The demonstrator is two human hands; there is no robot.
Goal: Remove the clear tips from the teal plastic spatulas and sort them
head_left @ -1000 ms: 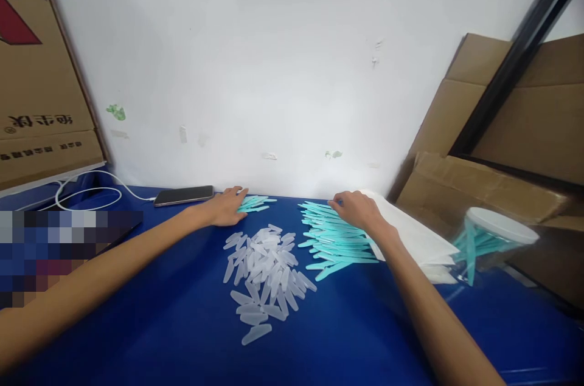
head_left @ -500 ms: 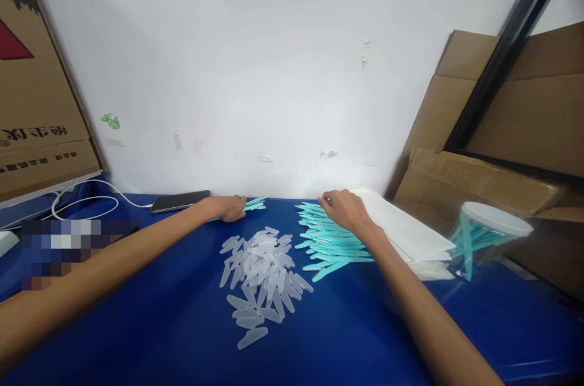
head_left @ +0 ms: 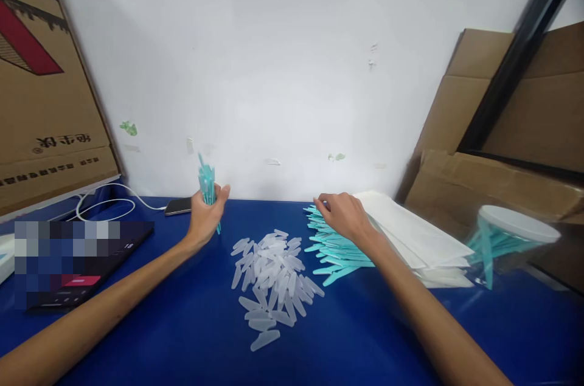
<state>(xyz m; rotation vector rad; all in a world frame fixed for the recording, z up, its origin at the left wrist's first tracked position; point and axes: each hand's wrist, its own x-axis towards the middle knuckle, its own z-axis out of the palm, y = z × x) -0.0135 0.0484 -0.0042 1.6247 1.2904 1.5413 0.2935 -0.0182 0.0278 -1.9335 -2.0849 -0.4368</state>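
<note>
My left hand is closed around a bundle of slim teal sticks that look like eyebrow razors, held roughly upright above the back left of the table. Palm down, my right hand lies over the far side of a spread pile of the same teal eyebrow razors. Its fingers are bent and partly hidden, so a grip cannot be made out. Between the hands, nearer to me, is a loose heap of translucent whitish plastic caps.
White flat sheets or bags lie right of the pile. Beyond them, a clear tub with a white lid holds more teal sticks. A phone on a white cable and a dark printed item are at left. Cardboard boxes flank the wall.
My left hand has lifted the teal bundle from the table, moved slightly left and turned it upright. My right hand stays at the pile. The view has shifted a little.
</note>
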